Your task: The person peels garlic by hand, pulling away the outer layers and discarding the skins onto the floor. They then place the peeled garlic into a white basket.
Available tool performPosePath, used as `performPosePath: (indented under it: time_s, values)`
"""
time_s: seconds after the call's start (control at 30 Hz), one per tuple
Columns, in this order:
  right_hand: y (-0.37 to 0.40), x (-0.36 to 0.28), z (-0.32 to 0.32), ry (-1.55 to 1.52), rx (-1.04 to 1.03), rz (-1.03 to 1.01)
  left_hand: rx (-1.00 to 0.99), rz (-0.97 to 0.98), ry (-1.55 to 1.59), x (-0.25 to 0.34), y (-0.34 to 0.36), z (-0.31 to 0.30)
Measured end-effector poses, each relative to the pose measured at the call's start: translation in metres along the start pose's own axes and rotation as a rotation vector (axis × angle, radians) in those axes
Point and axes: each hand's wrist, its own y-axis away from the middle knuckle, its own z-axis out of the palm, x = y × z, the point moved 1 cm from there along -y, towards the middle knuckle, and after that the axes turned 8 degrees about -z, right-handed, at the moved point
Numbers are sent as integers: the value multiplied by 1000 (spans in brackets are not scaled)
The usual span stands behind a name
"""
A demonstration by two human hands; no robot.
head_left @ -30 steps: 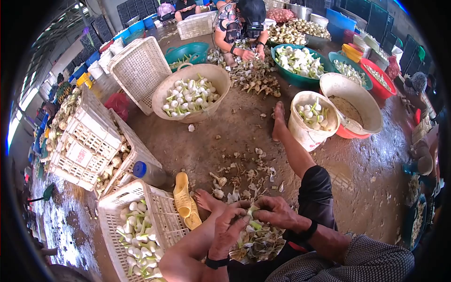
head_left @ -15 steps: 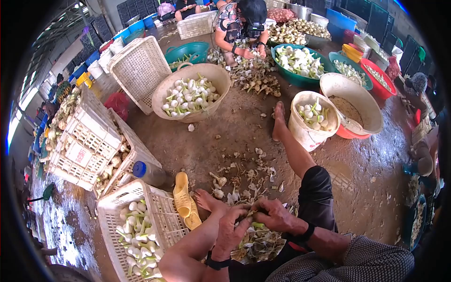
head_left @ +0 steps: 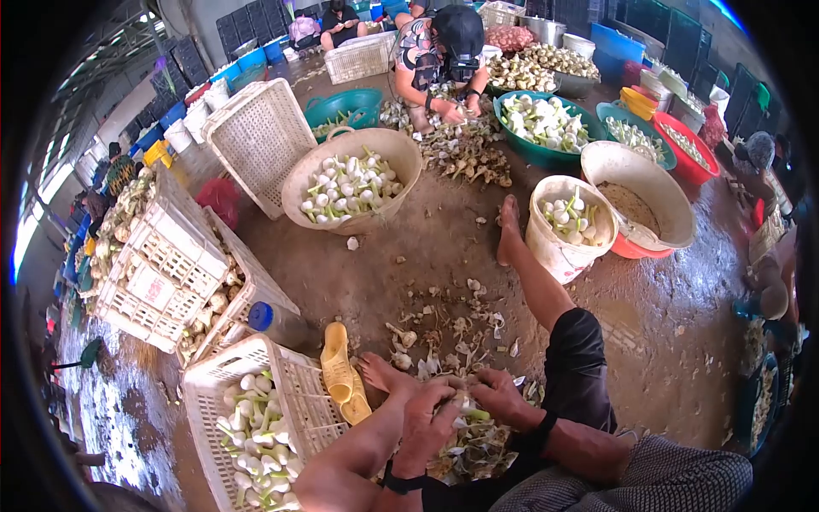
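White bulb (head_left: 461,404) with a short green stalk (head_left: 479,416) is held low in the middle of the view, over the lap, between the two hands. The left hand (head_left: 425,422) is closed around it from the left, with fingers (head_left: 441,398) curled and pressed together over its top. The right hand (head_left: 499,395) meets it from the right, with fingertips pinched on its skin near the stalk end; how tightly cannot be told. The bulb's long axis is laid roughly across the view, with the stalk pointing right and slightly down. It is touched by both hands, so neither is nearer. Just below, a heap of peelings (head_left: 478,450) is spread over the lap. To the left, a white crate (head_left: 294,408) of peeled bulbs is set just beside a yellow sandal (head_left: 334,365).
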Motion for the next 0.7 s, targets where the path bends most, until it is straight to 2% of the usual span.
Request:
performPosePath:
  time_s: [0.07, 0.13, 0.2, 0.27, 0.33, 0.37, 0.43, 0.57, 0.7]
  values:
    - [7, 0, -1, -91, 48, 224, 42, -346, 353, 10, 4, -5]
    - [7, -7, -3, -89, 87, 218, 91, -327, 388, -8, 3, -9]
    - [3, -2, -7, -233, 201, 171, 156, -287, 536, -13, 3, -13]
    - [3, -11, -13, -237, 140, 166, 132, -267, 506, -6, 4, -14]
    - [4, -45, -14, -216, -57, 18, 51, -397, 465, -3, 5, -10]
    - [7, -67, -16, -212, -107, -5, 49, -397, 465, -2, 4, -9]
    - [4, -78, -16, -186, -147, -58, -26, -354, 334, 2, 3, -7]
    - [4, -89, -11, -71, -216, -207, -46, -347, 258, 8, 3, -9]
    - [6, -77, -8, -79, -231, -334, -60, -251, 163, 7, 2, -11]
